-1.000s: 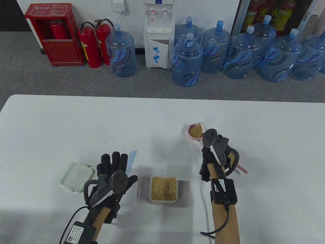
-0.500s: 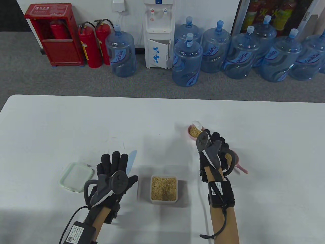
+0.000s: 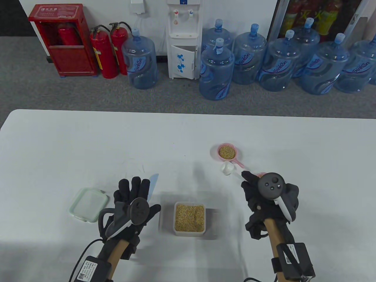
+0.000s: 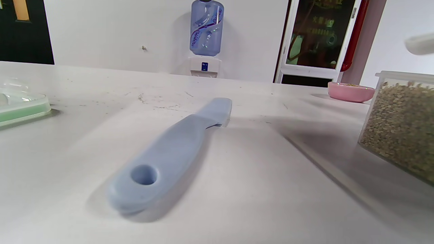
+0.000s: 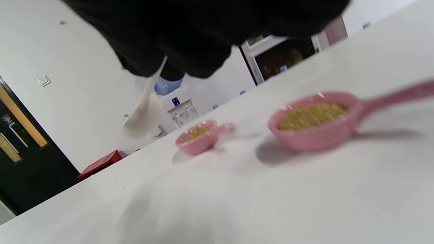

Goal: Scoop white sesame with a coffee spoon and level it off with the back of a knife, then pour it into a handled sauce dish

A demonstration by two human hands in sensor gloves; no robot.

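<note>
The left hand lies flat with straight fingers over the pale blue plastic knife, whose tip pokes out beyond its fingertips. Just right of it stands the clear square tub of tan sesame. The right hand pinches the white coffee spoon, its bowl empty, just short of the pink handled sauce dish filled with sesame.

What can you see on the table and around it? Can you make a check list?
Surface: white table, a few stray specks.
Job's things: box of sesame; two pink dishes, far one and near one, both holding sesame; white spoon, empty; blue knife lying flat.
Clutter: green-rimmed lid.
Grippers: left hand flat over the knife, fingers straight; right hand pinches the spoon.
Cables: black cable at the left wrist.
Surroundings: water bottles, dispenser, extinguishers.
</note>
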